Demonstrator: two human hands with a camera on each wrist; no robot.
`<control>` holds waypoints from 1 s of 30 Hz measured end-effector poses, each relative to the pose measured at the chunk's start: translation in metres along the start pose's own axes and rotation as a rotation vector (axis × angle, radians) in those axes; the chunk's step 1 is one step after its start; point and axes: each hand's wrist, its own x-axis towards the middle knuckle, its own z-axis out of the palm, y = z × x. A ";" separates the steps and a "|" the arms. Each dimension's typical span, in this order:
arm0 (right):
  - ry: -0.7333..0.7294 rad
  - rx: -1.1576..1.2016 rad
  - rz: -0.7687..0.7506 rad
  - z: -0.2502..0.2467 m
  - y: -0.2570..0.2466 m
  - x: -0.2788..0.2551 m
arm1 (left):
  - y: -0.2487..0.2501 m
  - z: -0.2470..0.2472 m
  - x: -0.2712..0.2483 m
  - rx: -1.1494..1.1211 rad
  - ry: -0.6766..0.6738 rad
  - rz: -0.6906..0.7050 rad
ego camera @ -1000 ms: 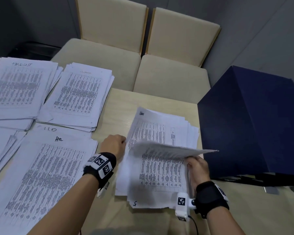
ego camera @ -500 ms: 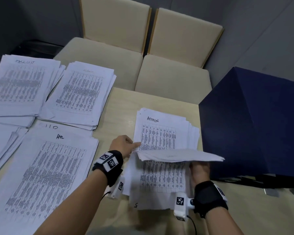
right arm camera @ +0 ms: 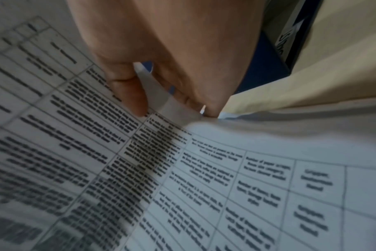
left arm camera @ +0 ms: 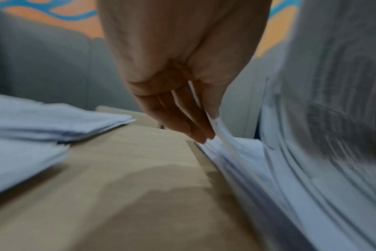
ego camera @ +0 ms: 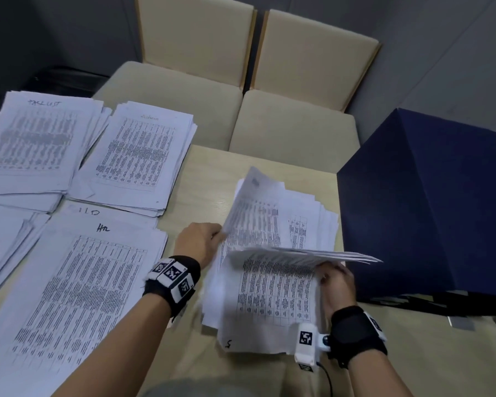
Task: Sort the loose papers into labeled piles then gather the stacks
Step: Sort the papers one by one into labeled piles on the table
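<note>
A loose pile of printed papers (ego camera: 269, 293) lies mid-table. My left hand (ego camera: 219, 234) pinches the left edge of one sheet (ego camera: 249, 202) and holds it tilted up off the pile; in the left wrist view the sheet's edge (left arm camera: 206, 118) runs between thumb and fingers (left arm camera: 195, 130). My right hand (ego camera: 327, 273) grips several front sheets (ego camera: 298, 253) bent back off the pile, with the thumb (right arm camera: 129, 95) on top of them. Labelled piles lie at the left: "Admin" (ego camera: 138, 156), "HR" (ego camera: 78, 296) and a third (ego camera: 32, 138) with a blurred label.
A dark blue box (ego camera: 430, 207) stands on the table close to the right of the loose pile. Two beige chairs (ego camera: 212, 110) are pushed against the table's far edge. More papers (ego camera: 0, 239) lie at the far left. Bare tabletop (ego camera: 206, 173) shows between the piles.
The sheet headed ADMIN lay flat on the loose pile half a second ago; my left hand has now taken its left edge and lifted it. My right hand still holds the bent-back sheets.
</note>
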 end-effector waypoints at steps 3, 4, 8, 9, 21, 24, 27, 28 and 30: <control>-0.074 0.016 0.061 0.004 -0.002 0.004 | -0.007 0.006 -0.002 -0.410 -0.026 0.047; -0.067 0.006 0.086 0.004 -0.006 0.005 | -0.007 0.005 -0.002 -0.539 -0.097 0.048; -0.091 0.098 0.261 0.004 -0.021 -0.004 | -0.003 0.010 -0.001 -0.702 -0.292 -0.010; -0.057 0.098 0.254 0.004 -0.018 -0.006 | -0.002 0.015 0.002 -0.611 -0.245 -0.074; 0.063 -0.060 0.042 -0.007 -0.014 -0.003 | 0.019 0.029 0.009 -0.275 -0.023 -0.142; 0.116 0.000 0.053 -0.004 -0.018 -0.004 | 0.017 0.014 -0.001 -0.621 -0.282 0.074; 0.003 -0.015 0.053 0.011 -0.041 -0.008 | 0.026 -0.003 -0.010 -0.790 -0.376 0.175; -0.084 -0.004 0.034 0.019 -0.051 -0.011 | 0.033 -0.008 -0.010 -0.790 -0.293 0.164; -0.178 -0.054 -0.081 0.034 -0.069 -0.020 | 0.051 -0.020 -0.011 -0.874 -0.065 0.095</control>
